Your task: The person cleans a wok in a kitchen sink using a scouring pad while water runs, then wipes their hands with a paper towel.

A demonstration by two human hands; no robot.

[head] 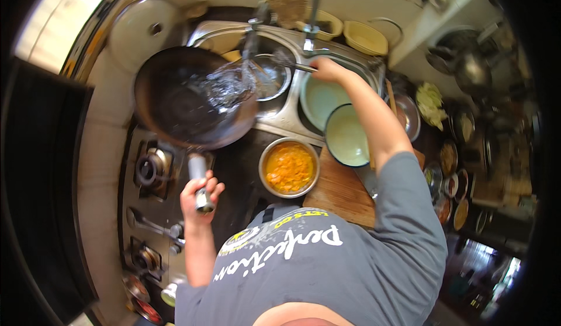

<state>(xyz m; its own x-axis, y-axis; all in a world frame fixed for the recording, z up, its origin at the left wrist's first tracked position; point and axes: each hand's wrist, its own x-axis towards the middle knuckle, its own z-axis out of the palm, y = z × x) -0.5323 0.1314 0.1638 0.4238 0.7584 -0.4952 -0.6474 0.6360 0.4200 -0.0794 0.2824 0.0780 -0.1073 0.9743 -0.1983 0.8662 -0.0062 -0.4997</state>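
My left hand (202, 194) grips the metal handle (197, 168) of a large dark wok (171, 106), held over the left edge of the sink. Rippling water (228, 85) shows at the wok's right side, under a stream near the tap (253, 25); whether it runs in or out cannot be told. My right hand (328, 69) holds a thin-handled scrubber (302, 67), its wiry head (282, 57) blurred above the left basin. Below that head, a metal bowl (285, 87) sits in the left basin. A pale green basin (320, 93) fills the right one.
A metal bowl of orange food (289, 168) stands on the dark counter beside a wooden cutting board (342, 190). An enamel bowl (346, 137) overlaps the board. Gas burners (151, 168) and a ladle (149, 221) lie left. A glass lid (140, 32) leans against the wall.
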